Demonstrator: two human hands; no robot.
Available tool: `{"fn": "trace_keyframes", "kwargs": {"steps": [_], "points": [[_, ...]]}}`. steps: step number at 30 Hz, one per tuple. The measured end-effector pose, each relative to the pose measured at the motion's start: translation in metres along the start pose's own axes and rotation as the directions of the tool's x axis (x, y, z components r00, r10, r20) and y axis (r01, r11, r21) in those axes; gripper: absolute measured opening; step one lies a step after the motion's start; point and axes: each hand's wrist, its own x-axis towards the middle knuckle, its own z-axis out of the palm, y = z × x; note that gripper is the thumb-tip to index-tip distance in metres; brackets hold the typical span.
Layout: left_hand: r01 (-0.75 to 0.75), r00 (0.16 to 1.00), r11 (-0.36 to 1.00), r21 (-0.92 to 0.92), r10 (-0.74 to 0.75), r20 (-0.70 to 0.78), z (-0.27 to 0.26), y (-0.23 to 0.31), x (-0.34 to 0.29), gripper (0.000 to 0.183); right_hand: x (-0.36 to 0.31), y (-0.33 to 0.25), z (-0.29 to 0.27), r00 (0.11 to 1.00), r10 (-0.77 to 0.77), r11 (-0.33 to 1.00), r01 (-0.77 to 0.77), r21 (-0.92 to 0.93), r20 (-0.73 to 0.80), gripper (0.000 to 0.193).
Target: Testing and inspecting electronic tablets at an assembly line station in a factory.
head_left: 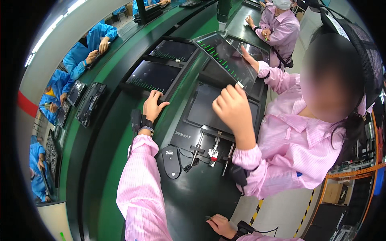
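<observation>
My left hand (152,105) reaches to the near edge of a black tray (172,89). Its fingers rest at the rim and the thumb is spread to the side. Two dark display panels lie in the tray, a nearer panel (155,74) and a farther panel (173,50), both with green strips along an edge. Low in the view, my right hand (222,225) is over the dark bench, its fingertips closed around a small dark thing too small to make out. A co-worker's hands hold up another panel (227,56) at a tilt.
A black test fixture (189,134) with metal clamps (213,154) stands before the co-worker (297,136) at my right. A black mouse (171,161) lies beside it. Left runs a green conveyor (106,136); beyond it are a black frame part (90,104) and people in blue.
</observation>
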Motion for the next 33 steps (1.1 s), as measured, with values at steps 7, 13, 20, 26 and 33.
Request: {"fn": "trace_keyframes", "kwargs": {"steps": [7,13,20,26,33], "points": [[-0.153,0.975,0.978,0.140,0.126,0.181,-0.062,-0.010,-0.039,0.043,-0.013,0.004,0.010,0.999,-0.039,0.995,0.039,-0.092,-0.001,0.013],[-0.158,0.954,0.981,0.115,0.121,0.273,-0.156,-0.009,-0.138,0.045,-0.025,0.004,0.016,1.000,0.011,0.985,-0.010,-0.171,0.003,0.016],[0.170,0.944,0.983,0.064,-0.182,0.276,-0.261,0.038,-0.313,0.042,-0.033,-0.001,0.023,0.998,0.026,0.984,-0.036,-0.175,-0.056,0.016],[0.415,0.888,0.910,-0.013,-0.402,0.224,-0.296,0.116,-0.438,0.036,-0.035,-0.002,0.027,0.992,0.027,0.989,-0.044,-0.138,-0.124,0.023],[0.539,0.821,0.842,-0.003,-0.525,0.224,-0.309,0.210,-0.553,0.035,-0.039,0.007,0.027,0.977,-0.174,0.981,0.161,-0.107,-0.122,0.026]]}}
